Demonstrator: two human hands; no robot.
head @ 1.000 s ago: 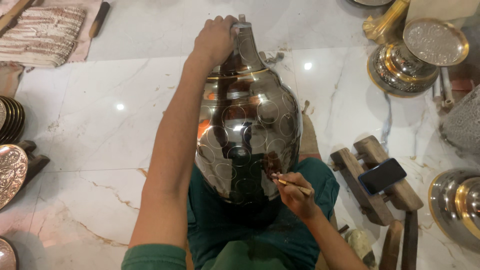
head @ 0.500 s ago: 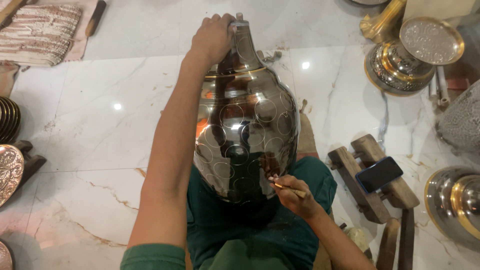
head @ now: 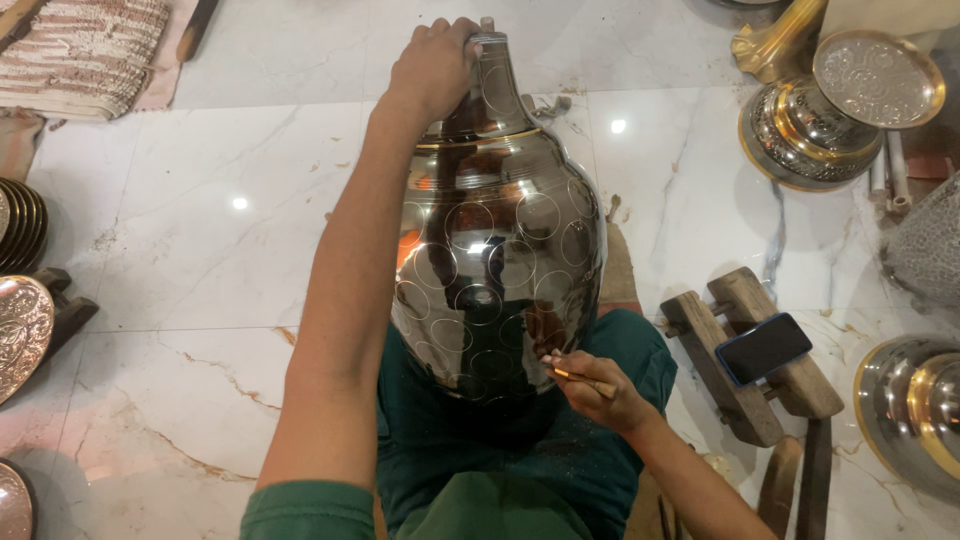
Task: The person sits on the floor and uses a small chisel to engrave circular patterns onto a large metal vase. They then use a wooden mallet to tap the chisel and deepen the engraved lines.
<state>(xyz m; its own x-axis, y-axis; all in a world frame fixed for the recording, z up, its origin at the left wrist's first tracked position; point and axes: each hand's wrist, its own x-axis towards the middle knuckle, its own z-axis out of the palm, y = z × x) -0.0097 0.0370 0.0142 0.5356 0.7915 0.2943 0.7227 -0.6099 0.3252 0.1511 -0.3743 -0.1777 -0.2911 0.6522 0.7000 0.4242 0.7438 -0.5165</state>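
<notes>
A large shiny dark metal vase (head: 500, 260) with engraved circles lies on its side across my lap, neck pointing away from me. My left hand (head: 432, 65) grips the vase's narrow neck at the top. My right hand (head: 598, 388) holds a thin brass-coloured engraving tool (head: 580, 378), its tip touching the lower belly of the vase. My green trousers (head: 480, 470) show beneath the vase.
On the marble floor (head: 200, 250), a wooden stand (head: 745, 360) with a phone (head: 763, 347) on it sits right of me. Ornate metal vessels (head: 820, 115) stand at the upper right, another bowl (head: 915, 410) at right. Metal plates (head: 20, 320) and a folded cloth (head: 85, 45) lie left.
My right hand with the tool has shifted slightly along the vase's lower belly. The left hand stays on the neck.
</notes>
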